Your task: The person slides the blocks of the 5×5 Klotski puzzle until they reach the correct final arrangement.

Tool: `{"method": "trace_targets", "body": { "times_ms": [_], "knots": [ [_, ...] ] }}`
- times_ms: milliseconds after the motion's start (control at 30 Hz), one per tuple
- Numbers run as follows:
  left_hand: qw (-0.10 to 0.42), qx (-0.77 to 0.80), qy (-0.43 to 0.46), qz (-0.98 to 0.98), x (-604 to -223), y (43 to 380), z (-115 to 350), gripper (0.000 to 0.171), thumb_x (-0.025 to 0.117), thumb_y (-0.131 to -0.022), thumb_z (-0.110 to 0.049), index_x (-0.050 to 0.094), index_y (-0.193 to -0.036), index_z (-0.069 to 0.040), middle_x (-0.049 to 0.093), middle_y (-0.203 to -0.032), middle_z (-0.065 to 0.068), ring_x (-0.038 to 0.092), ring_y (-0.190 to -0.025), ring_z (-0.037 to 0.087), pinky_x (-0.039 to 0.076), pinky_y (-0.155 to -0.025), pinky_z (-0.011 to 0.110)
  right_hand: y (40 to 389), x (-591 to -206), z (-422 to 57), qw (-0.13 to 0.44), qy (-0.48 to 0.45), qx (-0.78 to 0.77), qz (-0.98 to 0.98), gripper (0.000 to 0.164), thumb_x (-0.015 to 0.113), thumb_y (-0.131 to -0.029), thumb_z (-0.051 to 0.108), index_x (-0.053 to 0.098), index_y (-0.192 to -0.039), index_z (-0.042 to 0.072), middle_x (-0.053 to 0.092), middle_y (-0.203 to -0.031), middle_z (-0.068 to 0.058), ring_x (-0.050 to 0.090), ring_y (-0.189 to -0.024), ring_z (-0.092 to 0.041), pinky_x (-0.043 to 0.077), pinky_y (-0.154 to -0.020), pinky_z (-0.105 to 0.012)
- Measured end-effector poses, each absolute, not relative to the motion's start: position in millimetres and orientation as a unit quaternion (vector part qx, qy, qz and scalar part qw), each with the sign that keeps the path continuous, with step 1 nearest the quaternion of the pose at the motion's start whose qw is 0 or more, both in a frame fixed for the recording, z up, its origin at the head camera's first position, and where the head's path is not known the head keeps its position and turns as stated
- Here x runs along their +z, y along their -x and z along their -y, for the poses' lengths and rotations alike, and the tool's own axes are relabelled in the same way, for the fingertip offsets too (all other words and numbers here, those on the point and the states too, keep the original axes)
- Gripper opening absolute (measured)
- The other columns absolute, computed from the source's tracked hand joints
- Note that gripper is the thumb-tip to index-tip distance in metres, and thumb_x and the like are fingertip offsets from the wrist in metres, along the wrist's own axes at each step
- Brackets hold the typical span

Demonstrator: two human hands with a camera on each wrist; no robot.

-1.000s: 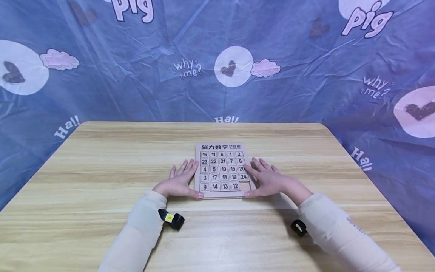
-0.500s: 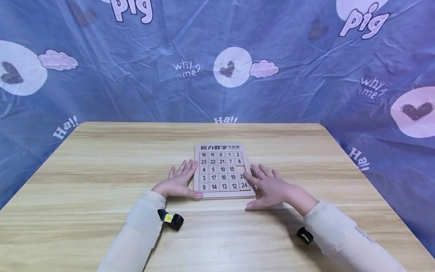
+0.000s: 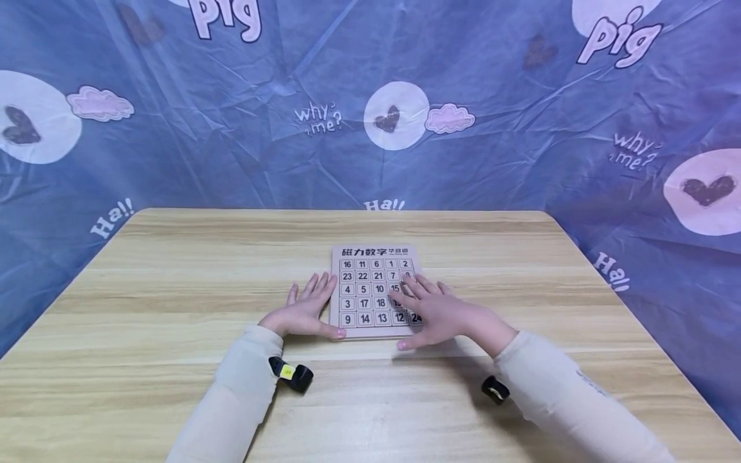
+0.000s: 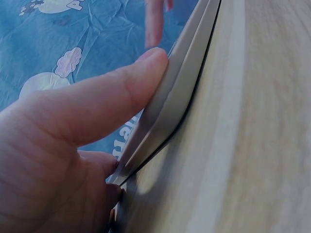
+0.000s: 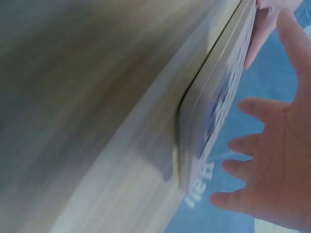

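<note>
A numbered sliding-tile puzzle (image 3: 370, 332) lies flat at the middle of the table, its Chinese title along the far edge. My left hand (image 3: 301, 315) steadies it, with spread fingers along the left edge and the thumb on the frame at the near-left corner. In the left wrist view the thumb (image 4: 121, 92) lies across the board's rim. My right hand (image 3: 442, 316) reaches over the puzzle's right side with spread fingers, the index fingertip overlapping the tiles near 15 and 19. That hand hides part of the right-hand column, including the gap.
The puzzle rests on a light wood table (image 3: 202, 270). Behind it hangs a blue printed cloth (image 3: 260, 161). A small black camera (image 3: 297, 377) sits on my left wrist and another black camera (image 3: 495, 390) on my right.
Tiles 20 and 24 slid one place toward me, leaving a gap beside 15. The right hand then moved left over the tiles. The left hand stayed put.
</note>
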State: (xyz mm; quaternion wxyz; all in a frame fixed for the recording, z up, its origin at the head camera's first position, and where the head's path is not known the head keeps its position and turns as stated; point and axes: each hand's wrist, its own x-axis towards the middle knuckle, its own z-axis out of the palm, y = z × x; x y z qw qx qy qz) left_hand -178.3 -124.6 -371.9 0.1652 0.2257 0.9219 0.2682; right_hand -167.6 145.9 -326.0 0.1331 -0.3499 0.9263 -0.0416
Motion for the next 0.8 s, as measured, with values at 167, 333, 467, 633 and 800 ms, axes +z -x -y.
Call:
{"method": "trace_targets", "body": {
  "times_ms": [167, 333, 467, 633, 800],
  "knots": [
    [0.166, 0.264, -0.226, -0.923, -371.8, 178.0, 124.1, 0.112, 0.064, -0.062, -0.056, -0.003, -0.139, -0.01, -0.009, -0.142, 0.012, -0.016, -0.126, 0.024, -0.017, -0.094, 0.048, 175.1, -329.7, -110.5, 0.145, 0.349, -0.022, -0.926, 0.094, 0.046, -0.066, 0.071, 0.018, -0.139, 0.019, 0.001, -0.141, -0.017, 0.0, -0.126, -0.037, 0.005, -0.094, -0.059],
    [0.164, 0.268, -0.232, -0.921, -372.8, 178.1, 123.9, 0.11, 0.065, -0.063, -0.054, -0.002, -0.139, -0.008, -0.008, -0.142, 0.014, -0.015, -0.126, 0.026, -0.016, -0.094, 0.05, 180.9, -334.7, -85.7, 0.151, 0.346, -0.013, -0.926, 0.095, 0.045, -0.064, 0.073, 0.016, -0.139, 0.022, -0.001, -0.142, -0.014, -0.001, -0.127, -0.033, 0.004, -0.095, -0.058],
    [0.162, 0.27, -0.235, -0.919, -372.7, 177.7, 123.7, 0.109, 0.065, -0.064, -0.052, -0.001, -0.138, -0.007, -0.008, -0.142, 0.015, -0.014, -0.126, 0.028, -0.016, -0.094, 0.051, 182.1, -335.8, -80.0, 0.149, 0.341, 0.004, -0.928, 0.093, 0.044, -0.065, 0.074, 0.017, -0.139, 0.023, -0.001, -0.142, -0.013, -0.002, -0.127, -0.032, 0.004, -0.095, -0.057],
    [0.16, 0.272, -0.234, -0.919, -371.3, 177.6, 123.5, 0.109, 0.065, -0.064, -0.052, 0.0, -0.138, -0.006, -0.007, -0.142, 0.015, -0.014, -0.126, 0.028, -0.016, -0.094, 0.051, 181.6, -336.3, -84.1, 0.143, 0.338, 0.022, -0.93, 0.092, 0.041, -0.066, 0.073, 0.016, -0.139, 0.023, -0.002, -0.142, -0.012, -0.002, -0.127, -0.033, 0.005, -0.095, -0.057],
    [0.162, 0.266, -0.231, -0.922, -371.0, 177.7, 123.8, 0.11, 0.065, -0.064, -0.054, -0.001, -0.138, -0.007, -0.007, -0.142, 0.015, -0.014, -0.126, 0.027, -0.016, -0.094, 0.05, 181.1, -336.3, -91.1, 0.14, 0.335, 0.027, -0.931, 0.092, 0.041, -0.067, 0.073, 0.018, -0.139, 0.021, 0.0, -0.142, -0.013, -0.001, -0.127, -0.034, 0.005, -0.095, -0.058]
  ]
}}
